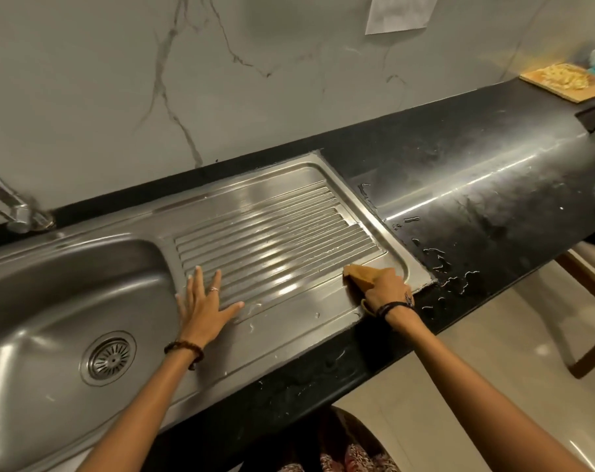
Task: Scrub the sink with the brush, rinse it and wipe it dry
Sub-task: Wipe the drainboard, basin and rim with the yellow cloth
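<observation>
On the wet black desk [459, 206], the left hand [204, 301] lies flat on the sink [67, 284] drainboard; the right hand [386, 287] grips a cloth [360, 274] at the sink's right end.

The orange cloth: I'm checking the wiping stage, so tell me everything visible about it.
The orange cloth is a tan-orange, soft-looking fabric, bunched into a wedge. It lies on the steel drainboard at its near right corner, just inside the raised rim. The right hand covers its near part with curled fingers in a grip, pressing it to the metal; only the far folded edge shows. A bit of it seems to peek out below the wrist.
</observation>
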